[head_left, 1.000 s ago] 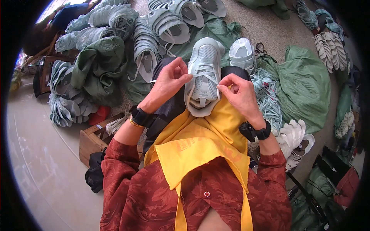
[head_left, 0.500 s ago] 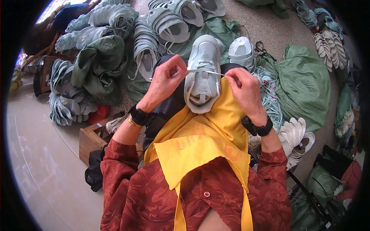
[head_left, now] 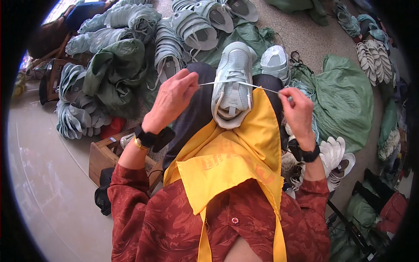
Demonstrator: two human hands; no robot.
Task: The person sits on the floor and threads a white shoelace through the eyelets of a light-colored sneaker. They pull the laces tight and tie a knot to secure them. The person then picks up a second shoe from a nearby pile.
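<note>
A pale grey-green sneaker [head_left: 233, 87] rests between my knees, its heel opening toward me and its toe pointing away. Its laces run crosswise through the upper part of the tongue area. My left hand [head_left: 175, 97] pinches one end of the white shoelace [head_left: 256, 87], out to the left of the shoe. On the other side my right hand [head_left: 297, 109] pinches the opposite end. Between the two hands the lace stretches taut across the sneaker. A yellow apron [head_left: 227, 170] covers my lap under the heel.
Stacks of pale shoe uppers [head_left: 168, 48] lie ahead and to the left. Green sacking [head_left: 345, 105] lies at right, near bundled laces. A single shoe upper [head_left: 275, 61] sits right of the sneaker. Beside my left forearm stands a wooden stool [head_left: 102, 159]; white uppers [head_left: 335, 153] lie at right.
My hands have moved farther apart, left hand leftward and right hand rightward and slightly down. More of the lace now shows, drawn tight between them. The sneaker stays between my knees.
</note>
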